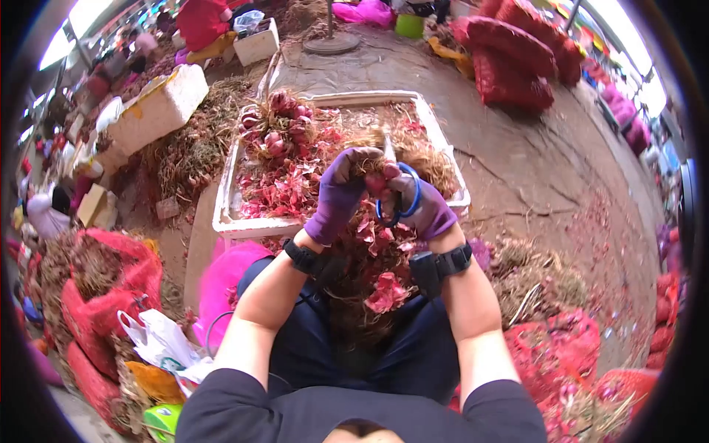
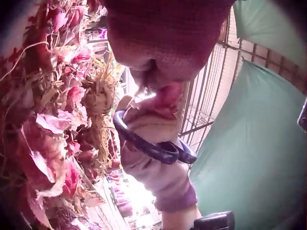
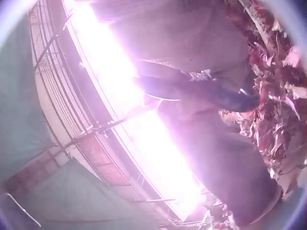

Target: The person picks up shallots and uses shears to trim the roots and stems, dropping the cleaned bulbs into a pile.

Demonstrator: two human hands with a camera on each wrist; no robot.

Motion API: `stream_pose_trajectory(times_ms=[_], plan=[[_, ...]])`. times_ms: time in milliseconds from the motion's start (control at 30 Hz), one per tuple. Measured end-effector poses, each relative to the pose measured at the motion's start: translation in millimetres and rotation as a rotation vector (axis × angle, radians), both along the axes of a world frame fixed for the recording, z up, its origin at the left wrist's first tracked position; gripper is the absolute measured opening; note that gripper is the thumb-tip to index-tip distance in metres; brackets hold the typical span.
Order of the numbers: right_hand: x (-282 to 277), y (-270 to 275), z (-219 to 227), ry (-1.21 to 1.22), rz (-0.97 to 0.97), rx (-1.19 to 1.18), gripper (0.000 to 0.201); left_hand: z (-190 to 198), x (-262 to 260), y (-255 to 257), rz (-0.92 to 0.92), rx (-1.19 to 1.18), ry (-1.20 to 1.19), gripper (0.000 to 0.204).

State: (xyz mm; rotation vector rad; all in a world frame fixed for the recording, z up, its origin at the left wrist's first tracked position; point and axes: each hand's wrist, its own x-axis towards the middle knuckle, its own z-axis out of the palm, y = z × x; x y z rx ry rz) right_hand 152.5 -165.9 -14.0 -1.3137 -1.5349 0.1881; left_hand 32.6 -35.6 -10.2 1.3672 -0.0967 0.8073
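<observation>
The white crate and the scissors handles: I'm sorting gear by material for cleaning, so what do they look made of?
The white crate looks like expanded foam: thick, matte, chalky walls with blunt, worn edges. The scissors handles, held in the right hand, look like smooth blue plastic, with a slight gloss on the loops in the left wrist view. The blades are mostly hidden, so their material is unclear.

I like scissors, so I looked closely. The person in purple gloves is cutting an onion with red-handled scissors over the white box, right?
Almost. The scissors have blue handles, not red; the head view shows the blue loops in the right hand. The left hand holds the onion over the white box.
</observation>
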Motion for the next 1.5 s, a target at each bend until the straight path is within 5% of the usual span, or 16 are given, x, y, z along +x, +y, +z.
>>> stream_pose_trajectory(times_ms=[67, 100, 133, 233, 400, 467, 600, 767, 867, 1000, 1100, 1200, 1233, 1400, 1467, 1500], plan=[[-3.9, -4.2, 0.9, -0.198, -0.11, -0.182, 0.03, 6.2, 0.3, -4.6, -0.051, 0.038, 0.077, 0.031], [-16.7, 12.0, -7.2, 0.703, 0.031, -0.086, 0.033, 15.8, 1.6, -9.2, -0.04, -0.044, 0.007, 0.03], [-19.6, 13.6, 1.1, 0.696, 0.03, -0.075, 0.033, 23.6, 4.0, -11.1, -0.017, -0.134, -0.075, 0.029], [-8.4, 19.2, 1.9, 0.594, -0.708, -0.191, 0.039, -9.1, 2.1, 26.8, -0.108, -0.324, 0.162, 0.026], [-16.6, 24.5, 9.4, 0.45, -0.551, 0.06, 0.037, -17.3, -1.6, 31.3, -0.311, -0.7, 0.374, 0.028], [-16.6, 28.4, 10.7, 0.251, -0.444, 0.131, 0.039, -1.2, -9.1, 22.6, -0.358, -0.409, 0.434, 0.032], [-28.6, 15.3, 44.6, -0.001, -0.41, 0.13, 0.037, 5.7, -12.5, 22.1, -0.357, -0.299, 0.505, 0.036], [-22.3, 15.2, 32.2, 0.136, -0.345, 0.042, 0.038, 10.7, -13.8, 19.2, -0.38, -0.185, 0.489, 0.045], [-23.8, 17.8, 33.1, 0.098, -0.373, 0.081, 0.031, 7.5, -7.4, 19.4, -0.159, 0.104, 0.423, 0.056], [-31.5, 10.1, 45.3, 0.108, -0.394, -0.097, 0.035, 25.2, -16.3, 9.5, -0.197, 0.015, 0.28, 0.058], [-26.4, 13.1, 41.1, 0.393, -0.419, 0.034, 0.028, 32.7, -23.8, 17.8, -0.67, -0.336, 0.28, 0.052], [-24.7, 11.7, 45.1, 0.537, -0.38, -0.015, 0.028, 11.3, -13.0, 22.6, -0.624, -0.406, 0.306, 0.041], [-23.7, 12.6, 41.6, 0.491, -0.392, -0.003, 0.027, 21.7, -17.7, 14.4, -0.485, -0.307, 0.316, 0.035], [-34.1, 11.6, 49.9, 0.181, -0.571, -0.032, 0.02, -15.2, -6.2, 17.4, -0.507, -0.474, 0.294, 0.036], [-37.5, 13.8, 58.2, -0.27, -0.597, 0.124, 0.016, -17.5, -5.8, 19.1, -0.49, -0.519, 0.309, 0.038], [-38.3, 14.6, 63.1, -0.484, -0.64, 0.203, 0.017, -18.1, -5.8, 22.3, -0.418, -0.162, 0.339, 0.04]])
